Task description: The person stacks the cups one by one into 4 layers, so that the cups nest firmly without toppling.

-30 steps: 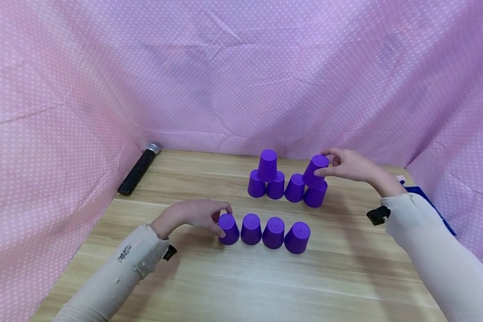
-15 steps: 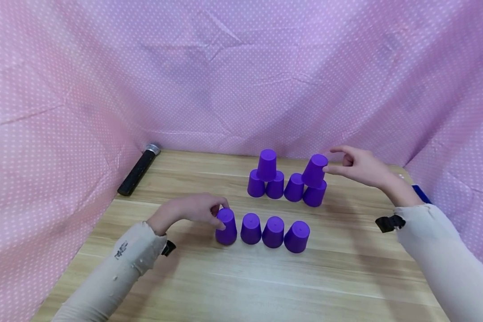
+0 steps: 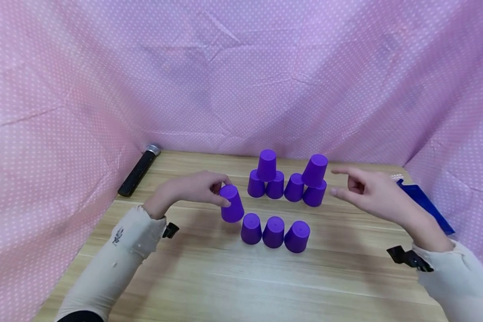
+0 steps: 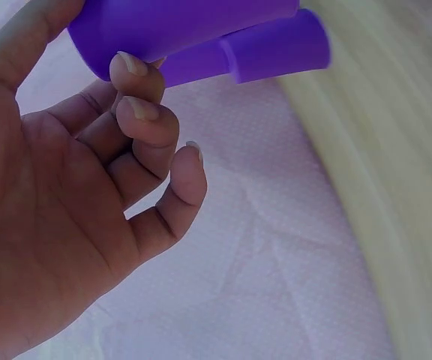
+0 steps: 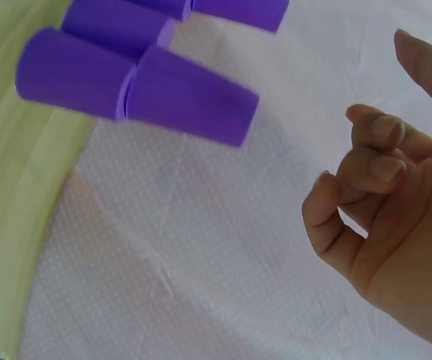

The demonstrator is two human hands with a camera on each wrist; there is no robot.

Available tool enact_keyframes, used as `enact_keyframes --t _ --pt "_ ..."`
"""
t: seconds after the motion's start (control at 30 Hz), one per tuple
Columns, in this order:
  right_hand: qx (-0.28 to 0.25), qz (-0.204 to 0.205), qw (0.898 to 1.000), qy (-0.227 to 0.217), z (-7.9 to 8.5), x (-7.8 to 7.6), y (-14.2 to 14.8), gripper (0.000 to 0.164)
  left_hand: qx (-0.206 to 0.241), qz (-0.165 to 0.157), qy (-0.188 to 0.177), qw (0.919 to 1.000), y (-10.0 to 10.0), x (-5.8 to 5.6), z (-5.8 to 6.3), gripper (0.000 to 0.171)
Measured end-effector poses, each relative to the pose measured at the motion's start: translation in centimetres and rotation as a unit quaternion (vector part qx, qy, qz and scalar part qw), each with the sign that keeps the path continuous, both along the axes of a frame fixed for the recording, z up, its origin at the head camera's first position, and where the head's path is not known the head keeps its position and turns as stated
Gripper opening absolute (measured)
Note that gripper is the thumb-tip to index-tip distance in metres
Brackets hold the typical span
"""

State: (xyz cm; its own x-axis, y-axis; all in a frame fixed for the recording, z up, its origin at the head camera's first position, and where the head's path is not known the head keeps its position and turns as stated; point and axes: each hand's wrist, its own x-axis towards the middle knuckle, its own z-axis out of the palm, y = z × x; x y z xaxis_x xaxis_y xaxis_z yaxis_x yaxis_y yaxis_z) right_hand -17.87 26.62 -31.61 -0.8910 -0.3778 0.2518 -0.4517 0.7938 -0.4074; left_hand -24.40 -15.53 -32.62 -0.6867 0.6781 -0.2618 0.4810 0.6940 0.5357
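My left hand point(image 3: 197, 188) pinches an upside-down purple cup point(image 3: 231, 205) between thumb and fingers, raised above the table and slightly tilted. In the left wrist view that cup point(image 4: 178, 26) crosses the top, its upper part cut off by the frame. In front stands a row of three upturned cups point(image 3: 273, 232). Farther back are two small stacks, each with one cup resting across two: the left one's top cup point(image 3: 267, 165) and the right one's top cup point(image 3: 315, 171). My right hand point(image 3: 374, 194) holds nothing, thumb and forefinger spread, right of the stacks.
A black microphone point(image 3: 138, 171) lies at the table's left edge. On the right is a flat blue object point(image 3: 426, 206) beside small white pieces point(image 3: 396, 177). Pink dotted cloth point(image 3: 241, 80) hangs behind and along both sides of the wooden table point(image 3: 209, 277).
My left hand has lifted the leftmost cup of the front row up and back. My right hand has let go of the right stack's top cup and drawn away to the right and nearer.
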Motion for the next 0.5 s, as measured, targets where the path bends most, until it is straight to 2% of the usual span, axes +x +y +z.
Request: enact_keyframes --t 0.13,0.23,0.37,0.5 --pt "0.015 0.022 0.999 -0.027 -1.0 0.9 -0.7 0.037 0.008 -0.005 0.022 0.9997 0.9 -0.4 1.3 0.039" --pt "0.031 0.035 0.998 -0.033 -2.2 1.1 -1.3 0.035 0.012 -0.005 0.02 0.9997 1.6 -0.7 2.2 0.039" --pt "0.051 0.05 0.996 -0.058 -4.1 1.3 -2.2 0.039 0.026 -0.012 0.032 0.9991 2.8 -1.3 3.5 0.04" --pt "0.063 0.064 0.991 -0.098 -5.7 1.6 -2.8 0.045 0.045 -0.027 0.064 0.9966 4.4 -2.1 4.4 0.039"
